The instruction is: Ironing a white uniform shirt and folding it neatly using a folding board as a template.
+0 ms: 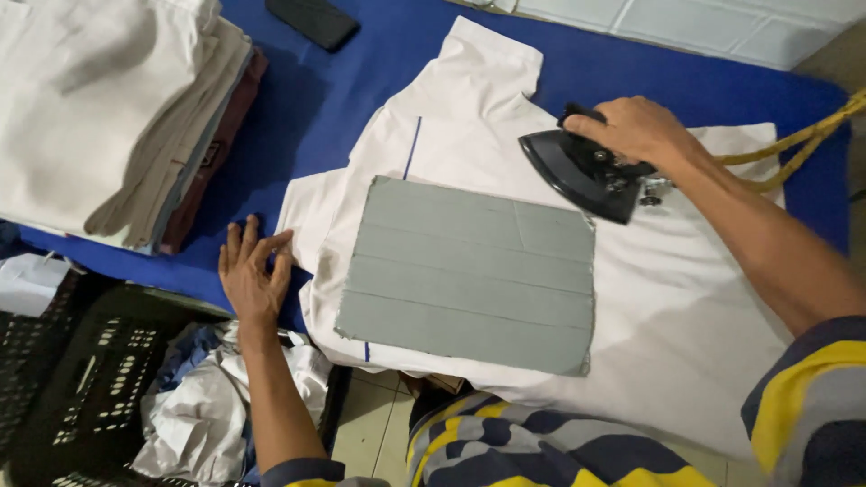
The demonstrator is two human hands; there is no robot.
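Head view shows a white garment (505, 135) spread face-down on a blue padded board (307, 108), with a grey rectangular folding card (469, 275) lying flat on its middle, between the two hands. Right hand (636, 126) is clenched round the handle of a black iron (582, 171), whose sole rests on the cloth just beyond the card's far right corner. Left hand (253, 271) lies released, palm down and fingers spread, on the board edge touching the garment's near sleeve. Judgement: the pass would go best with the left hand keeping the cloth taut, the iron kept off the card's edge, and the yellow cord (794, 144) trailing clear behind the right wrist. To the far left of the left hand stands a stack of folded clothes (117, 117); below that hand, a black crate (81, 379) holds crumpled laundry. Hidden: the iron's sole, the garment's front, its right hem under the right forearm. A dark flat object (311, 20) at the top edge is cut off and cannot be identified.
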